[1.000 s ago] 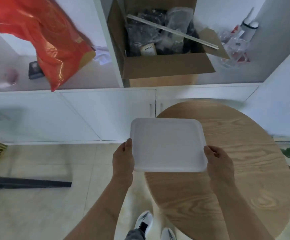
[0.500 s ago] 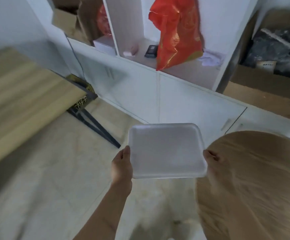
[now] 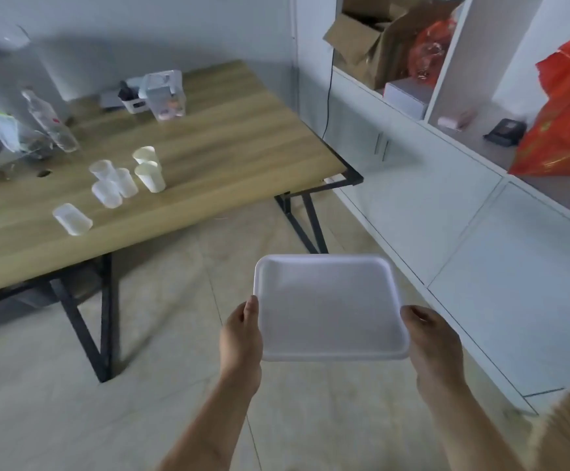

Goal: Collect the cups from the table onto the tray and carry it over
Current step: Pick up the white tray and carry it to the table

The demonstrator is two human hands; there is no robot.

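Note:
An empty white tray (image 3: 327, 307) is held level over the floor, in front of me. My left hand (image 3: 241, 338) grips its left edge and my right hand (image 3: 433, 345) grips its right edge. Several cups stand on the long wooden table (image 3: 229, 154) at the upper left: two cream paper cups (image 3: 149, 169) and clear plastic cups (image 3: 112, 183) in a cluster. One clear cup (image 3: 72, 219) lies on its side nearer the table's front edge. The cups are well away from the tray.
Black metal table legs (image 3: 103, 317) stand between me and the cups. White cabinets (image 3: 480, 232) run along the right, with cardboard boxes (image 3: 371, 52) and a red bag (image 3: 565, 124) on the shelves. A bottle (image 3: 49, 120) and containers sit at the table's back. A round wooden table's edge (image 3: 569, 433) shows bottom right.
My view has swung left from the round table and cabinets to the long table with the cups. Both hands keep the same hold on the tray.

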